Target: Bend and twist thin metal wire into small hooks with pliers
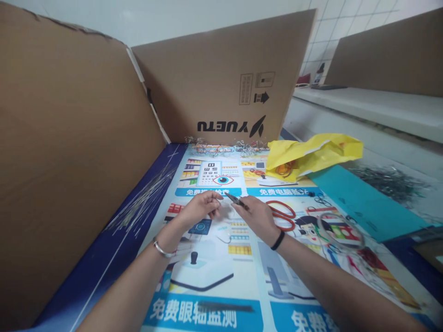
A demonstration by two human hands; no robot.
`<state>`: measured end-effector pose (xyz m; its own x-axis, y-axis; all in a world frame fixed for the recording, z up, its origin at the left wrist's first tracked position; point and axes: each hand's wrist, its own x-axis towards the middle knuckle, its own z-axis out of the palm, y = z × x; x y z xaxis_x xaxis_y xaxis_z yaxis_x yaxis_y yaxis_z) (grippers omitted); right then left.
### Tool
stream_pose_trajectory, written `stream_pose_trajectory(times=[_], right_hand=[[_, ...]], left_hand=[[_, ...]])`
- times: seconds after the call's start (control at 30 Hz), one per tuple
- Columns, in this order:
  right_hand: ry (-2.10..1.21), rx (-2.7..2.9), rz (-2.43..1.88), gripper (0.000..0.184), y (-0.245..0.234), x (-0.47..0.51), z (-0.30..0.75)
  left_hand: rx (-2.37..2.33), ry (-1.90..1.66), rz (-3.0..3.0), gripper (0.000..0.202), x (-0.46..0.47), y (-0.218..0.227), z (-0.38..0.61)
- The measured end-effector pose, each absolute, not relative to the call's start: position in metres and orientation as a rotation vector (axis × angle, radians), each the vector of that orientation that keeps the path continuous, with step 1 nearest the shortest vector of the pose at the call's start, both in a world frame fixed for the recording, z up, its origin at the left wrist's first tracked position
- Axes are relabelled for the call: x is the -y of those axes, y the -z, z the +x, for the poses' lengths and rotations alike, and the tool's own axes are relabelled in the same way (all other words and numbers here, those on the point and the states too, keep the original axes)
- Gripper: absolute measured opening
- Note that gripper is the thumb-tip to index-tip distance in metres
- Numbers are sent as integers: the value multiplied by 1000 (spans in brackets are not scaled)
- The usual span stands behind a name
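While the right hand (254,214) sits near the centre of the frame, its fingers are closed around a pair of dark pliers (236,200), whose narrow tip points up and left toward the other hand. The left hand (204,206), just left of centre, has its fingers curled and its thumb drawn near the index fingertip; whether it pinches a fine wire there is too blurred to tell. The pliers lie between the two hands, their tip just beside the left fingertips. A thin curved wire (224,239) shows below the hands, over the printed sheet (204,281) that fills the lower middle of the frame.

A silver bangle (163,249) circles the left wrist, and a black band (278,240) the right. Red loop handles (282,216) show just right of the right hand, partly hidden by it. Farther right, a clear ring-shaped coil (360,235) rests among loose strands on the sheet.

At the left of the frame, a bundle of straight wires (143,203) lies across the blue surface (104,258), beside a tall cardboard panel (76,161). Another panel (173,83) with upside-down lettering stands at the upper middle. A crumpled yellow bag (321,154) lies right of it, touching a teal sheet (367,203), and a tangled heap of dark wire pieces (387,184) spreads beyond at the right.
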<state>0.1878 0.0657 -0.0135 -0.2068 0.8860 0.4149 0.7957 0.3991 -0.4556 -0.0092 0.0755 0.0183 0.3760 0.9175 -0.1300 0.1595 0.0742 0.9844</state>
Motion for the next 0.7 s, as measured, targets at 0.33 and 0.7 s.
stream_pose_trajectory(times=[0.33, 0.7], right_hand=[[-210, 2048, -1378, 31, 11, -63, 186], [-28, 2069, -1397, 31, 14, -64, 189]], left_hand=[[-1058, -748, 1349, 20, -71, -22, -6], [-1087, -759, 1351, 23, -70, -22, -6]])
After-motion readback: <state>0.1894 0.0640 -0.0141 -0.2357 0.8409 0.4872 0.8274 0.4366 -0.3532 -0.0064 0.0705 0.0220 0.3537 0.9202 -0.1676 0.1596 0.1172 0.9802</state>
